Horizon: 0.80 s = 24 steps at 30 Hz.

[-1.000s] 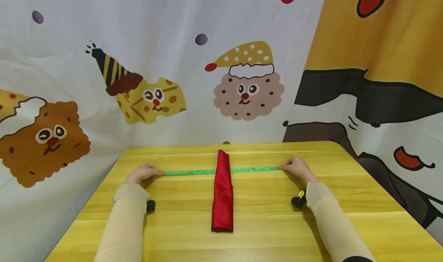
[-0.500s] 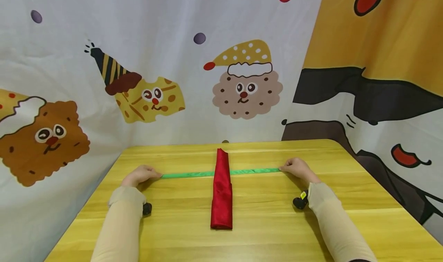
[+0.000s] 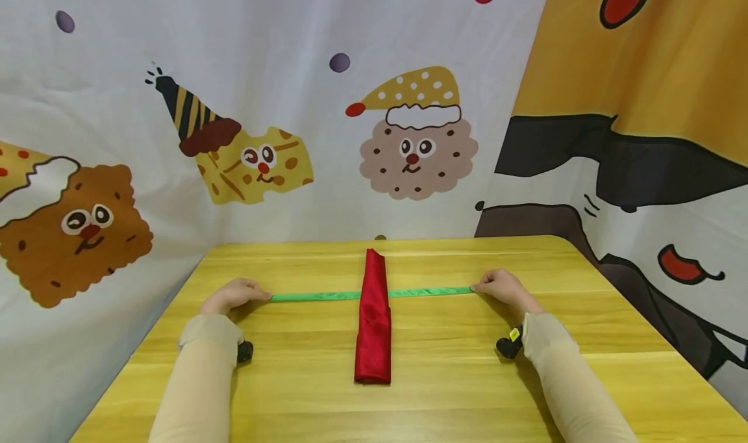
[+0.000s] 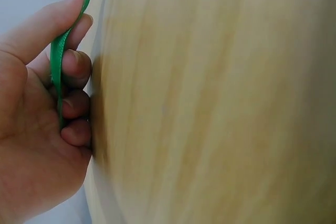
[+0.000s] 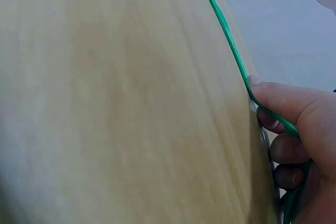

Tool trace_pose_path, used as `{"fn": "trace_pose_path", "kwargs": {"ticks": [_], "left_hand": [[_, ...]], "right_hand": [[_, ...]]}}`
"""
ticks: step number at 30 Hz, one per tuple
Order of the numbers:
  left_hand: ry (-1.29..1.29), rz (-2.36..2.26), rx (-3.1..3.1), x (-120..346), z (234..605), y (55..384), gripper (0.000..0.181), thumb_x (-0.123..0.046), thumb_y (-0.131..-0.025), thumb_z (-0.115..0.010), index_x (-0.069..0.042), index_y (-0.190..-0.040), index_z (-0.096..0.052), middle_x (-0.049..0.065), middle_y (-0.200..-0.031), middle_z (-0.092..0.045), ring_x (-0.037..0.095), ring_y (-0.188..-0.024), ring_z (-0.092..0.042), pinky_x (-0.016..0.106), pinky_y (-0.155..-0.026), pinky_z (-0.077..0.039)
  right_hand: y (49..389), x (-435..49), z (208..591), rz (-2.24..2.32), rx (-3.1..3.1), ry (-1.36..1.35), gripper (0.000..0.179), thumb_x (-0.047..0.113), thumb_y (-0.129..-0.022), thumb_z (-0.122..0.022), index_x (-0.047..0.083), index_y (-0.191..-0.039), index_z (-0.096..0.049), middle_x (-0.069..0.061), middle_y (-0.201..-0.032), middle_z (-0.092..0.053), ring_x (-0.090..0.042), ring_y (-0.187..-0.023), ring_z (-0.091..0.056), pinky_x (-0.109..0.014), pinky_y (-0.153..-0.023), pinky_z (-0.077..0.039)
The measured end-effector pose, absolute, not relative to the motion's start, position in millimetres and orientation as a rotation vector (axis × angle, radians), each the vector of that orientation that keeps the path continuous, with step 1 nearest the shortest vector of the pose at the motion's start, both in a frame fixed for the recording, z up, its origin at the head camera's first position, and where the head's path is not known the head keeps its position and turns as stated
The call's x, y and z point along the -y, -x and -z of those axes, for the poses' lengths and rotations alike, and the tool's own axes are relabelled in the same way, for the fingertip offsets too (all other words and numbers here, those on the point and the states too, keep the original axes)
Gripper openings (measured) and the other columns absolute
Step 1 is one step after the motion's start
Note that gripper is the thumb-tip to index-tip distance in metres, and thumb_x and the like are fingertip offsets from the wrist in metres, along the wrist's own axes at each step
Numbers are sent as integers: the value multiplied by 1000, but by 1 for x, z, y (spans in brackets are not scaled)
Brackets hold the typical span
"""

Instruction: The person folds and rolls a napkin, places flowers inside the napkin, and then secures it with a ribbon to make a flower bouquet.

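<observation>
A green ribbon [image 3: 315, 297] stretches nearly straight across the table, passing beneath a folded red satin cloth [image 3: 374, 339] that lies lengthwise in the middle. My left hand [image 3: 236, 293] pinches the ribbon at its left side between thumb and forefinger. In the left wrist view the ribbon's tail [image 4: 56, 66] runs down into the curled fingers. On the other side my right hand [image 3: 502, 286] pinches the ribbon's right part. The right wrist view has the thumb [image 5: 283, 98] pressing on the ribbon, whose loose end trails past the lower fingers.
The wood-grain table [image 3: 304, 404] reaches back to a white curtain [image 3: 327, 215] printed with cartoon biscuits and cheese. Black wrist cameras [image 3: 508, 344] sit on the inner side of each sleeve.
The left hand has shifted slightly left and toward me, with the ribbon still pinched. The right hand and the red cloth hold nearly the same place.
</observation>
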State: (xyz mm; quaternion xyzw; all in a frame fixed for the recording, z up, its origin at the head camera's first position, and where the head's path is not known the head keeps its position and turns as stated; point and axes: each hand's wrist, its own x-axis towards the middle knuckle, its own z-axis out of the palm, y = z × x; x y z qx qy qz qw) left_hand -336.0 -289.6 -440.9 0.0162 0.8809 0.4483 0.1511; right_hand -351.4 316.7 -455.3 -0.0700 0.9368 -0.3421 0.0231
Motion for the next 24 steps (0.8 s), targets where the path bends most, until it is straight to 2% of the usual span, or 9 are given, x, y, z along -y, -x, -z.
{"fn": "trace_pose_path", "kwargs": {"ticks": [8,17,24], "left_hand": [[-73,-1240,-2568,290,439,338,32,-23,-91,-69,-8,-68,-51,0,-60,-39,17,-60,-36,31,-63,-33],[-76,-1205,-2582,291,441,337,32,-25,-90,-69,-12,-67,-51,-1,-60,-39,16,-59,-36,30,-62,-32],[-71,-1248,-2547,291,440,338,28,-22,-88,-70,-10,-70,-53,1,-64,-42,17,-63,-38,31,-64,-33]], "right_hand": [[351,-317,456,1105,-2872,171,34,28,-91,-69,6,-70,-55,0,-61,-42,-16,-55,-37,-31,-56,-32],[350,-317,453,1080,-2880,232,33,26,-91,-69,5,-69,-56,0,-59,-43,-15,-54,-37,-30,-56,-33],[348,-317,454,1139,-2828,240,31,24,-91,-68,4,-71,-56,0,-61,-43,-15,-54,-37,-29,-54,-33]]}}
